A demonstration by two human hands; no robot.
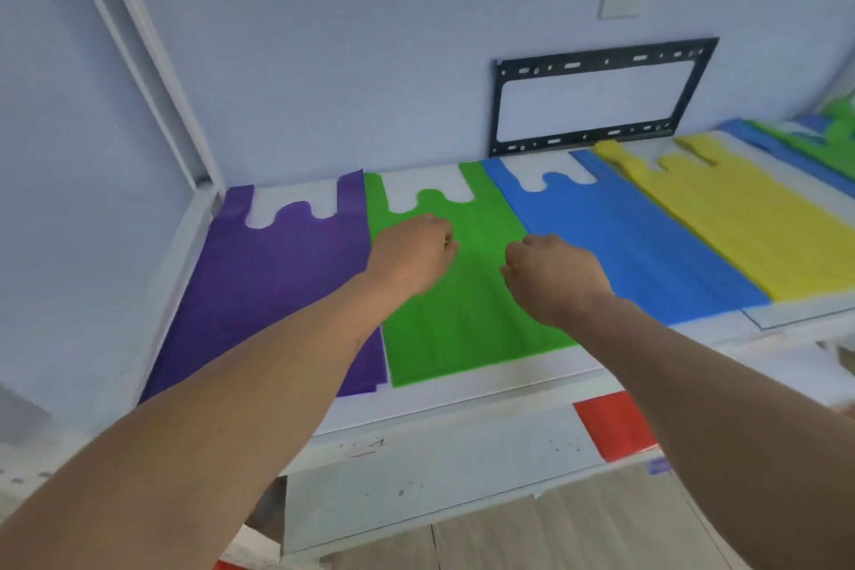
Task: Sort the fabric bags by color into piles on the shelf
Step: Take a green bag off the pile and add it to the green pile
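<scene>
Four flat fabric bags lie side by side on the white shelf (462,398): a purple bag (277,273) at the left, then a green bag (462,319), a blue bag (624,236) and a yellow bag (721,218). Both my hands rest over the green bag. My left hand (412,250) is on its upper left part with the fingers curled under. My right hand (550,273) sits at its right edge, fingers also curled. Whether the fingers pinch the fabric is hidden by the backs of my hands.
More blue and green bags (805,139) lie mixed at the far right of the shelf. A red bag (615,426) shows on the lower shelf. A black metal bracket (597,60) hangs on the back wall. A white shelf post (139,51) stands at the left.
</scene>
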